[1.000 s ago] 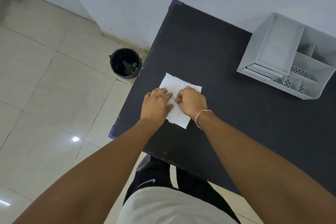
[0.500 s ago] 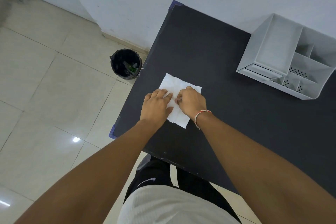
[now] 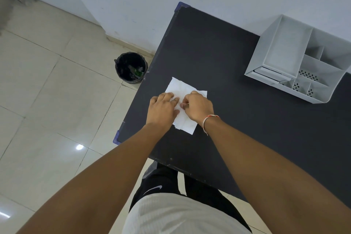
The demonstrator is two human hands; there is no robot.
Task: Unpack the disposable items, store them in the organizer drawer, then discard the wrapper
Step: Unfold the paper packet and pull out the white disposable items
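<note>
A flat white paper wrapper [image 3: 180, 86] lies on the black table [image 3: 218, 59] near its left edge. My left hand [image 3: 163, 108] rests on the wrapper's left side with fingers pressed down. My right hand [image 3: 198, 106] pinches the wrapper at its middle, fingertips meeting those of the left hand. What is inside the wrapper is hidden. A white plastic organizer [image 3: 284, 51] with several compartments and a drawer at its front [image 3: 269, 73] stands at the table's back right.
A small black bin [image 3: 131, 67] with a liner and some litter stands on the tiled floor beside the table's left edge. A white wall runs behind the table.
Both hands stay on the wrapper in nearly the same place; the fingers have shifted only slightly.
</note>
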